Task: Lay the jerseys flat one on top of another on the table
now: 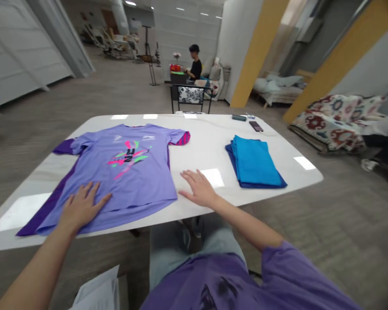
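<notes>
A light purple T-shirt [142, 172] with a pink, green and black print lies spread flat, front up, on the white table [200, 133]. Darker purple cloth [48, 204] shows along its left side and at the left sleeve. Pink and purple stripes show inside the right sleeve. My left hand [82, 206] rests on the shirt's lower left part, fingers spread. Just off the shirt's lower right edge, my right hand [198, 188] is over the tabletop with its fingers stretched out, holding nothing. To its right lies folded bright blue cloth [255, 161] on top of dark blue cloth [280, 181].
A phone [255, 126] and a dark green case [239, 117] lie near the table's far right corner. A chair [191, 94] stands beyond the far edge. Farther back sits a person [195, 66]. Papers [98, 290] are below the near edge at left.
</notes>
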`<act>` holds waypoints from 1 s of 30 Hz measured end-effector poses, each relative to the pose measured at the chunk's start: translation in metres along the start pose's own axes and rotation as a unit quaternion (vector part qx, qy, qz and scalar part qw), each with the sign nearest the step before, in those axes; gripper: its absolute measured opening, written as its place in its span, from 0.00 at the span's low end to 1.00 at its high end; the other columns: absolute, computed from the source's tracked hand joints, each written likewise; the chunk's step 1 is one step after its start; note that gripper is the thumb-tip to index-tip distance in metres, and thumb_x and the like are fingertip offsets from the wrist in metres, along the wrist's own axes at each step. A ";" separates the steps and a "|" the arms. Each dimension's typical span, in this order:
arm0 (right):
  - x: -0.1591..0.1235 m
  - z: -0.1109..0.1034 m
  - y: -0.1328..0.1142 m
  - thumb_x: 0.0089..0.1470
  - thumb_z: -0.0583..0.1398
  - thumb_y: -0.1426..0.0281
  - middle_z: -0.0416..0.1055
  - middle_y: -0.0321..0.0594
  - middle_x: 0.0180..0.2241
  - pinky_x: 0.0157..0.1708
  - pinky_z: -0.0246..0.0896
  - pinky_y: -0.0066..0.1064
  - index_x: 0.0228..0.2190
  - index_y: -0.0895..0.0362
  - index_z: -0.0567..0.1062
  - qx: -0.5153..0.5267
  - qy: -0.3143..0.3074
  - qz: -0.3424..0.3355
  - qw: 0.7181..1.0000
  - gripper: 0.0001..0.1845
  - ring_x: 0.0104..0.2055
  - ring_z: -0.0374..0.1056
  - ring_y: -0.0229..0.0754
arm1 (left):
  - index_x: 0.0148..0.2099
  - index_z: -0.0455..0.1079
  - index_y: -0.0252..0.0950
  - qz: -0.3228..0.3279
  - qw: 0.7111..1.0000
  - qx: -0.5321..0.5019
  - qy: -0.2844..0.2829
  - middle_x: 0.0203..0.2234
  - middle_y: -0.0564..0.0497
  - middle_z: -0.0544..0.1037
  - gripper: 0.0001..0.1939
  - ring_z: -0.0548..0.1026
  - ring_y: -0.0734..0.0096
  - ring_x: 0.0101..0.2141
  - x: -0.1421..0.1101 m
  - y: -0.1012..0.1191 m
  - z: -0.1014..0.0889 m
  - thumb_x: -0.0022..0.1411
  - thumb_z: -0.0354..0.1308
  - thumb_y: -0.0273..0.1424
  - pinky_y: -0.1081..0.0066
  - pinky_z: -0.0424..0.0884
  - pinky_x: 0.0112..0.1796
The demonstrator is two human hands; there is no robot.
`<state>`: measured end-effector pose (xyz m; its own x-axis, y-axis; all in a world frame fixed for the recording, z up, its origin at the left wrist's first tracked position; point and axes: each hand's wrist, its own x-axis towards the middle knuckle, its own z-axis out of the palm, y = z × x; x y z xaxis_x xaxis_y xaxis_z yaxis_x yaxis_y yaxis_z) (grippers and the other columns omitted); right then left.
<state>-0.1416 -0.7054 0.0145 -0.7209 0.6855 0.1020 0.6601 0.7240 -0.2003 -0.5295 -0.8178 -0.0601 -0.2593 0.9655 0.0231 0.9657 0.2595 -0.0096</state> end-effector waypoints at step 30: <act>-0.182 -0.079 0.211 0.52 0.35 0.65 0.53 0.41 0.47 0.51 0.39 0.32 0.42 0.57 0.58 0.225 0.247 0.313 0.889 0.21 0.51 0.46 0.38 | 0.55 0.48 0.38 0.146 0.970 -0.194 0.018 0.52 0.50 0.45 0.27 0.34 0.64 0.53 -0.049 0.321 -0.053 0.54 0.45 0.38 0.62 0.43 0.50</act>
<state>0.1459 -0.6717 0.0309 0.0119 0.9740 0.2262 0.6680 0.1605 -0.7266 -0.2064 -0.7833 -0.0118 0.0203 0.9936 0.1111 0.9328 -0.0589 0.3556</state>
